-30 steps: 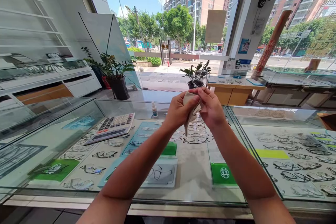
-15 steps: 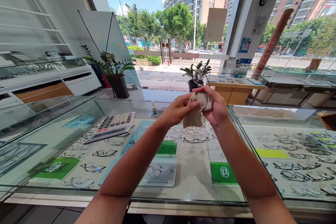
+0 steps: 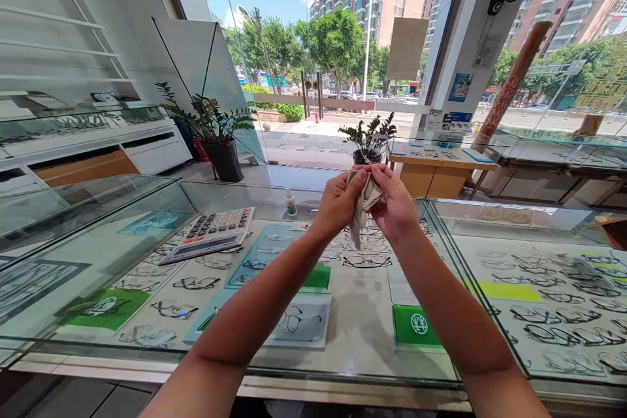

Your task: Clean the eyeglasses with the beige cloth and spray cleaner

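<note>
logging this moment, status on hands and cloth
Left hand and right hand closed on beige cloth. Cloth bunched, hanging down, above glass counter. Small bottle apart from both hands; nothing seen blocking.

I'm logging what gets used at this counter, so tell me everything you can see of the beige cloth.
The beige cloth looks thin, soft and plain, with a zigzag-cut edge showing near the right hand. It is bunched and creased, pinched between that hand and the left hand, with a loose end hanging down. It is held up above the glass counter. The fingers hide much of it, and whatever its folds cover cannot be made out.
</note>
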`<action>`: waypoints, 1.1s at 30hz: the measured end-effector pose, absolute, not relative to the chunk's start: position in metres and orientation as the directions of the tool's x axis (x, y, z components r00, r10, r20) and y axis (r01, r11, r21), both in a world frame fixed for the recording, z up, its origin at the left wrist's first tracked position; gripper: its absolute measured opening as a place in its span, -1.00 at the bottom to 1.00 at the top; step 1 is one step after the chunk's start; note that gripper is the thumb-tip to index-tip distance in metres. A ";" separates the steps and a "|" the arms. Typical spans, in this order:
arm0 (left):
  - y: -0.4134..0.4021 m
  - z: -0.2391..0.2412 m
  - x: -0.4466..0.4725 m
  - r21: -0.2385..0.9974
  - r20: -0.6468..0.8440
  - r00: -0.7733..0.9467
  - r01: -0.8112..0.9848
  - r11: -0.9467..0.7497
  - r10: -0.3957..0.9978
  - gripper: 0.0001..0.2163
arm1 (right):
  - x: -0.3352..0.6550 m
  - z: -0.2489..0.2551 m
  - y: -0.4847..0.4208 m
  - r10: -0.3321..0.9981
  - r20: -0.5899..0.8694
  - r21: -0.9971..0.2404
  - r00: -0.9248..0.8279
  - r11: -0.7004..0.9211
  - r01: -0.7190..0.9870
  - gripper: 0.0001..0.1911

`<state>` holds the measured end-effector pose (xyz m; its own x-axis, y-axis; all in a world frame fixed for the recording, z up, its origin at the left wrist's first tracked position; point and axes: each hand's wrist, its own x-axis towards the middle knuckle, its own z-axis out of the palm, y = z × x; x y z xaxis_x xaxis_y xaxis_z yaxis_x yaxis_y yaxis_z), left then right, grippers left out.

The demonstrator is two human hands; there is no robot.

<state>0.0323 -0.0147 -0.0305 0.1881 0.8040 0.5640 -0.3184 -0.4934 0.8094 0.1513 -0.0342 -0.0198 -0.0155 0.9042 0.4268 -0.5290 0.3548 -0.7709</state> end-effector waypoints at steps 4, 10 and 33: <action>-0.010 -0.026 0.026 0.854 0.508 0.354 -0.322 -0.408 0.785 -0.49 | 0.161 -0.017 -0.031 0.890 0.456 -0.783 0.008 0.406 -0.471 -0.69; -0.001 -0.024 0.016 0.889 0.435 0.373 -0.319 -0.327 0.819 -0.46 | 0.178 -0.009 -0.035 0.864 0.502 -0.766 0.047 0.469 -0.440 -0.71; -0.007 -0.002 -0.014 0.872 0.440 0.330 -0.379 -0.310 0.835 -0.56 | 0.173 -0.013 -0.040 0.918 0.299 -0.942 -0.262 0.241 -0.232 -0.75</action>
<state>-0.0143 -0.0067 -0.0020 0.3297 0.8351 0.4404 -0.3786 -0.3104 0.8720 0.1732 -0.0396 -0.0134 -0.2620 0.9175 0.2992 -0.2325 0.2409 -0.9423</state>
